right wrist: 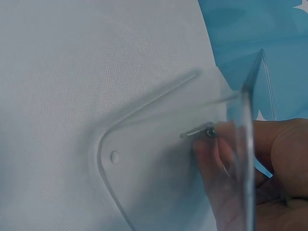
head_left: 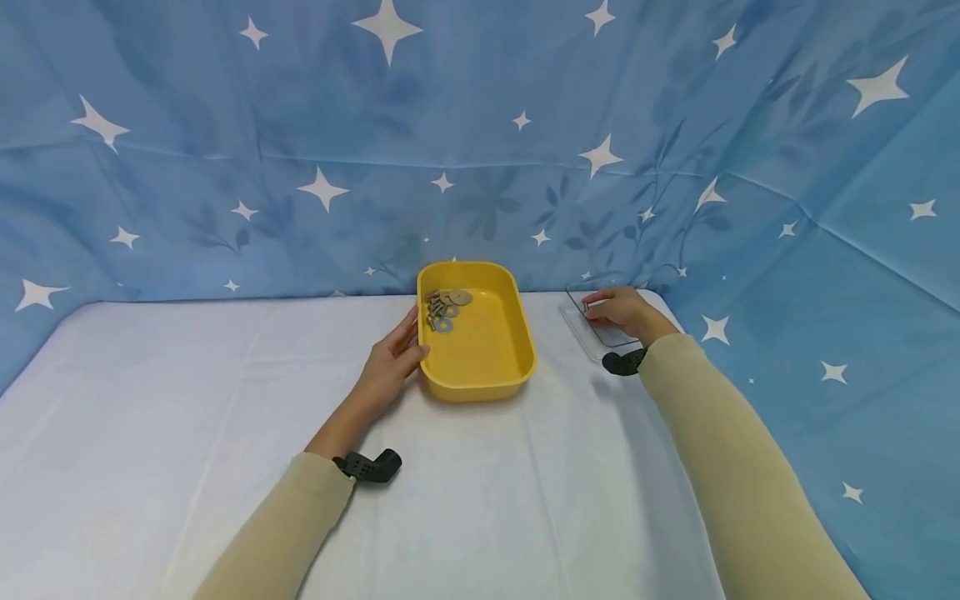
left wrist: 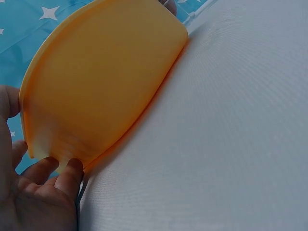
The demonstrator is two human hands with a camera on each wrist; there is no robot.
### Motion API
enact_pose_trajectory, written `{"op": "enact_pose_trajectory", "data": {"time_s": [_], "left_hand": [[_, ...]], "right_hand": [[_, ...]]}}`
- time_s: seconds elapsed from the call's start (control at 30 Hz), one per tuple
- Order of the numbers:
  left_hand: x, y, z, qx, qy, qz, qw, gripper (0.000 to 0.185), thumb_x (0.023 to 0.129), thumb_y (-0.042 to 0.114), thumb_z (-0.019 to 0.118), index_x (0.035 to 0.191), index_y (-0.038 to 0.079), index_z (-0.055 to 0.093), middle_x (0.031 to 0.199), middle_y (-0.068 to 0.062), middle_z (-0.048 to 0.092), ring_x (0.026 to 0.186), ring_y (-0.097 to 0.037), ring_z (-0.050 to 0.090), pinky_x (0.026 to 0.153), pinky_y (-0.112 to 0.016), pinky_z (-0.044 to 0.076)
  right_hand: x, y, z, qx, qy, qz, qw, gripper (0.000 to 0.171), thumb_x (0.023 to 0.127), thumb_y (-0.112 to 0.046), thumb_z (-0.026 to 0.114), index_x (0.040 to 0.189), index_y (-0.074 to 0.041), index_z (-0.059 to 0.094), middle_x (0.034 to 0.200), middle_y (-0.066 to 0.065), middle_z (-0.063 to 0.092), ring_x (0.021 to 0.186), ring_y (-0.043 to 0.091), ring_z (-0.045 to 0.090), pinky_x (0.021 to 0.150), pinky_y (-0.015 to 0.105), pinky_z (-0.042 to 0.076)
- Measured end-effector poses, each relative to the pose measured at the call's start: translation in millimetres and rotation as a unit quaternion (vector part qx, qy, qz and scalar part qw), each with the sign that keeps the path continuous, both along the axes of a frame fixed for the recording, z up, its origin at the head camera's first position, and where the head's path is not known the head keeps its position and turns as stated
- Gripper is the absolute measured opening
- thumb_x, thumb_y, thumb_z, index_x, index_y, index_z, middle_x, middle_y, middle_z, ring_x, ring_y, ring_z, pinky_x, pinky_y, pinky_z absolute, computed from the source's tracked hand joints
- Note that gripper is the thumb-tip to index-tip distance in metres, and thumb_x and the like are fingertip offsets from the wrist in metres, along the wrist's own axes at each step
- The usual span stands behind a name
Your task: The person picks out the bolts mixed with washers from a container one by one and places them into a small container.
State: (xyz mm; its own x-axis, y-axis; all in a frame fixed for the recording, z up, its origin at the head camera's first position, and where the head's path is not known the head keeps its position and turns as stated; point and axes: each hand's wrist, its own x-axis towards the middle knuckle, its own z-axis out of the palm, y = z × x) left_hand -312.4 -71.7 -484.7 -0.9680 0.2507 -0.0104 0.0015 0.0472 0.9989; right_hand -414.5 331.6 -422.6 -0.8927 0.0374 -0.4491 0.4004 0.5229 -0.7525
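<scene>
A yellow plastic tray (head_left: 487,346) stands near the back of the table. Inside it, at the far left, several bolts (head_left: 435,310) and washers (head_left: 460,297) lie in a heap. My left hand (head_left: 392,357) holds the tray's left side, thumb at the rim and fingers against the outer wall. To the right, a clear plastic box (right wrist: 102,149) sits by the table's back right corner. My right hand (head_left: 628,312) reaches into it and pinches a small metal bolt (right wrist: 196,131) between thumb and fingertips, low over the box's floor. The clear wall partly overlaps these fingers in the right wrist view.
A white cloth (head_left: 225,433) covers the table. Blue star-patterned fabric (head_left: 480,167) hangs right behind the tray and along the right side, close to the clear box. Dark wrist straps (head_left: 371,467) show on both arms.
</scene>
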Motion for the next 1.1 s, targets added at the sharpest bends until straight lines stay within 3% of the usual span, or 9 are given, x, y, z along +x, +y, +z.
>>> {"op": "enact_pose_trajectory", "data": {"time_s": [0.5,0.8,1.1], "left_hand": [[-0.1,-0.2,1.6,0.002,0.001,-0.003,1.0000,0.070,0.100,0.024,0.056,0.159,0.042,0.023,0.167,-0.002,0.031,0.151,-0.021,0.037,0.118,-0.043,0.041],[-1.2,-1.1,0.9,0.008,-0.004,-0.007,0.9999,0.069,0.101,0.023,0.056,0.159,0.042,0.023,0.167,-0.002,0.030,0.152,-0.022,0.036,0.118,-0.044,0.041],[-1.3,-1.1,-0.3,0.006,-0.007,-0.004,1.0000,0.069,0.101,0.024,0.056,0.159,0.043,0.024,0.167,-0.001,0.030,0.152,-0.021,0.035,0.118,-0.044,0.040]], "right_hand": [[2.4,-4.4,3.9,0.015,-0.010,-0.006,1.000,0.047,0.102,-0.008,0.056,0.147,0.000,0.048,0.143,0.015,0.047,0.115,0.020,0.055,0.112,0.036,0.048],[4.6,-6.8,6.8,0.017,-0.003,-0.007,1.000,0.047,0.102,-0.007,0.056,0.147,0.004,0.047,0.151,0.020,0.043,0.126,0.025,0.053,0.117,0.040,0.044],[4.6,-6.0,6.3,0.022,0.000,-0.009,1.000,0.049,0.103,-0.010,0.056,0.149,0.002,0.046,0.155,0.021,0.041,0.126,0.024,0.052,0.118,0.040,0.043]]}}
